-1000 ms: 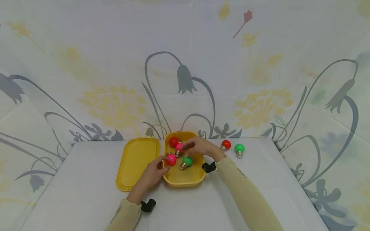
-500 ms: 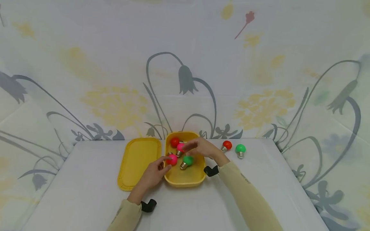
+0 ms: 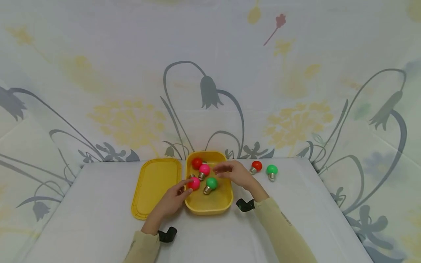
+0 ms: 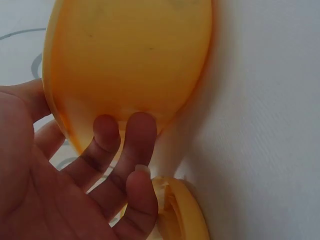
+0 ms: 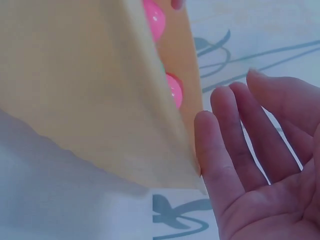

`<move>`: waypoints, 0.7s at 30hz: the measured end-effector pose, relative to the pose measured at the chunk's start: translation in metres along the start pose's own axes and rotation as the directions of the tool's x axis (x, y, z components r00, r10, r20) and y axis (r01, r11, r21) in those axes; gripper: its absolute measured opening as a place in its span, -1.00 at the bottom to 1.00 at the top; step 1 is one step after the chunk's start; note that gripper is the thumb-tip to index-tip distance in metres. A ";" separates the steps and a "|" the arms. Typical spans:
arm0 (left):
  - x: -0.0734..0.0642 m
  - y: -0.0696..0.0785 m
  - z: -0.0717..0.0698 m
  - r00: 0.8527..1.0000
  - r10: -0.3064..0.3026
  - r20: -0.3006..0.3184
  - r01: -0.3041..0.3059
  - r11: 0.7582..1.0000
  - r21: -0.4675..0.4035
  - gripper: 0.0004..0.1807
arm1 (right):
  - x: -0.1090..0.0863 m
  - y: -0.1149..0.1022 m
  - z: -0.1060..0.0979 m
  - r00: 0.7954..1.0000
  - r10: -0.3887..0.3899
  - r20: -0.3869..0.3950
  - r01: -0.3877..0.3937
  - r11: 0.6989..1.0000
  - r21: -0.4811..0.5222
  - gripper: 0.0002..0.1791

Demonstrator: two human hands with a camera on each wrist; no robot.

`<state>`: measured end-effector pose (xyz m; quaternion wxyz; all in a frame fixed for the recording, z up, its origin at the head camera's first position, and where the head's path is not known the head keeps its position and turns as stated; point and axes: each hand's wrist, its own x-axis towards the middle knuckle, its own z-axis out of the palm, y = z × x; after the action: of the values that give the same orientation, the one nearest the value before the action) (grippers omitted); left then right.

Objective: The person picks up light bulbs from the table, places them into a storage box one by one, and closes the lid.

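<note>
A yellow plastic box [image 3: 208, 211] holds a red bulb [image 3: 197, 163], a pink bulb [image 3: 204, 170], a second pink bulb [image 3: 194, 183] and a green bulb [image 3: 211, 183]. My left hand [image 3: 172, 199] grips the box's left wall; in the left wrist view several fingers [image 4: 140, 135] lie against its outer side, and part of the hand goes behind the rim. Over the box's right rim hovers my right hand [image 3: 238, 174], fingers extended and holding nothing. The right wrist view shows its fingers [image 5: 220, 160] by the box's edge, pink bulbs inside.
The yellow lid [image 3: 156, 186] lies flat to the left of the box. Right of the box, a red bulb [image 3: 256, 166] and a green bulb [image 3: 272, 171] lie on the white table [image 3: 296, 204]. Behind stands a flower-printed cloth [image 3: 210, 109].
My right hand has drawn back rightward from above the green bulb to the box's right rim. The left hand and the bulbs stay in place.
</note>
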<state>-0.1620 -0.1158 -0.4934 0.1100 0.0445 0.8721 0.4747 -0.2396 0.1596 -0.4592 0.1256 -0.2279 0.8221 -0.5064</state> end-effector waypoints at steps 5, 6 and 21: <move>-0.001 0.001 0.003 1.000 -0.026 0.010 0.026 1.000 0.013 -0.49 | -0.010 0.003 0.002 0.998 0.012 -0.056 -0.012 1.000 0.004 -0.73; 0.000 0.001 0.004 1.000 -0.025 0.005 0.025 0.999 0.023 -0.49 | -0.011 0.003 0.002 0.998 0.017 -0.065 -0.017 1.000 0.004 -0.74; 0.002 0.003 0.008 0.999 -0.017 -0.038 0.018 1.000 0.015 -0.54 | -0.029 0.008 -0.009 0.985 0.014 -0.170 -0.006 0.999 0.051 -0.66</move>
<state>-0.1618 -0.1072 -0.4954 0.0971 0.0287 0.8781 0.4676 -0.2206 0.1841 -0.4626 0.0633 -0.1765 0.8180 -0.5438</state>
